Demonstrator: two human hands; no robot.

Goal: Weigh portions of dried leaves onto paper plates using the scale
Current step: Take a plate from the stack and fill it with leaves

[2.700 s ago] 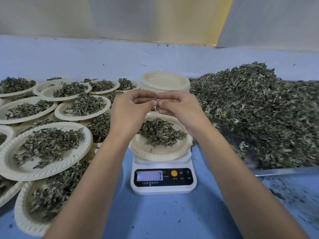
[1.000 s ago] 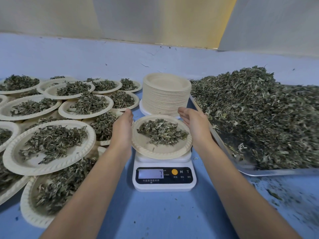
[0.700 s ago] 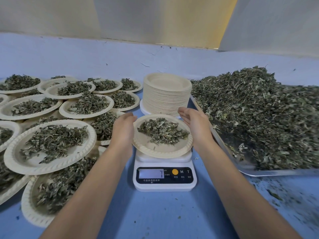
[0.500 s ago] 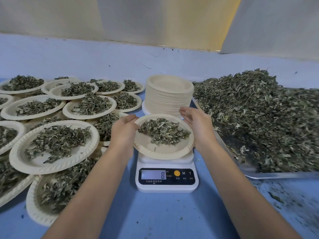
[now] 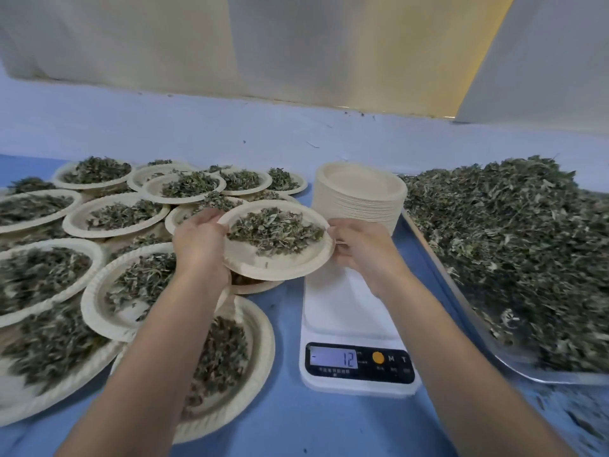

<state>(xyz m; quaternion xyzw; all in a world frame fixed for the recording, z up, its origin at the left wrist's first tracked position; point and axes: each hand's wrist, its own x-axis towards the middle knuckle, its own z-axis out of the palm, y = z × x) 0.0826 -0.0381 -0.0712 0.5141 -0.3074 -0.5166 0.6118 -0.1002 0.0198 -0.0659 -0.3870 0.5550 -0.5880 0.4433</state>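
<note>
Two hands hold a paper plate [image 5: 273, 267] of dry leaves [image 5: 275, 229] in the middle of the frame.
The left hand [image 5: 201, 240] curls its fingers round the left rim, and the right hand [image 5: 362, 245] pinches the right rim. The paper plate is up off the white scale [image 5: 349, 311], just to its left, over the full plates [image 5: 122, 214] on the left side. The scale's screen shows 12. A stack of plates [image 5: 359, 196] stands behind the scale. On the right, a big leaf pile [image 5: 514, 245] fills a tray [image 5: 461, 291].
</note>
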